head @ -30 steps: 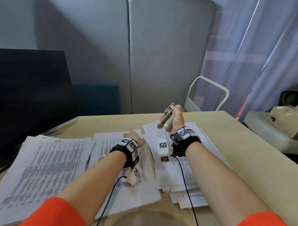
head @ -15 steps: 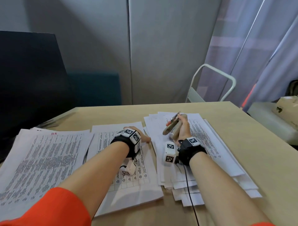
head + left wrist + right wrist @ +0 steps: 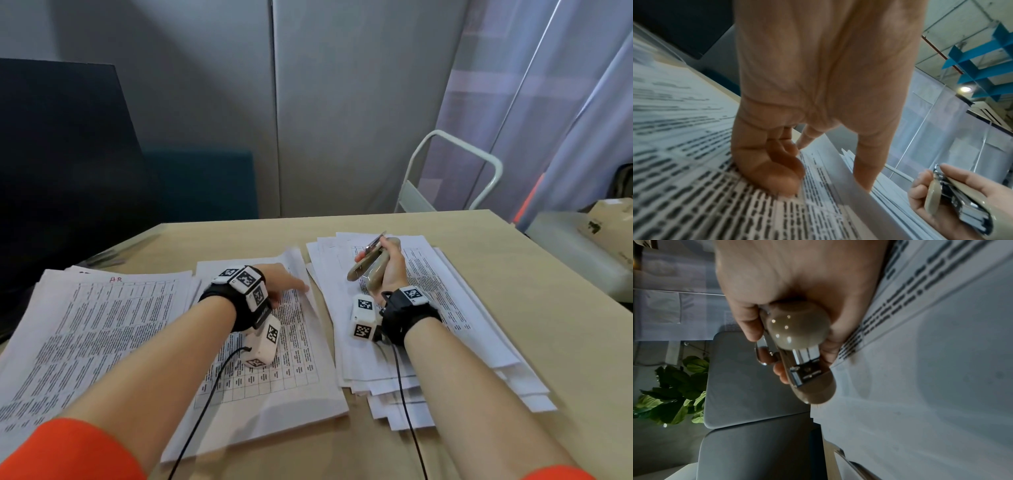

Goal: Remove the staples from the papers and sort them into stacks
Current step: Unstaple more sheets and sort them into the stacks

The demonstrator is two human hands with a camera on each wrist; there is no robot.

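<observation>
Three stacks of printed papers lie on the table: a left stack [image 3: 85, 325], a middle stack [image 3: 298, 363] and a fanned right stack [image 3: 472, 308]. My left hand [image 3: 291, 284] rests on the middle stack. Its curled fingers [image 3: 777, 175] press on the print while the thumb [image 3: 865, 162] goes behind the raised right edge of the top sheet [image 3: 297, 262], pinching it. My right hand [image 3: 394, 274] grips a beige and metal staple tool [image 3: 368, 267] just above the right stack, tip pointing up and away. The same tool [image 3: 797, 327] fills the right wrist view.
The wooden table [image 3: 534, 291] is bare on its right side and along the back. A white metal frame [image 3: 455, 164] stands behind it. A dark screen [image 3: 61, 154] is at the left. A cardboard box [image 3: 609, 222] sits on a grey surface at the right. Wrist cables hang over the papers.
My right hand has come down with the tool, closer to the right stack. My left hand has turned toward the middle stack's right edge, and the top sheet's edge now stands raised.
</observation>
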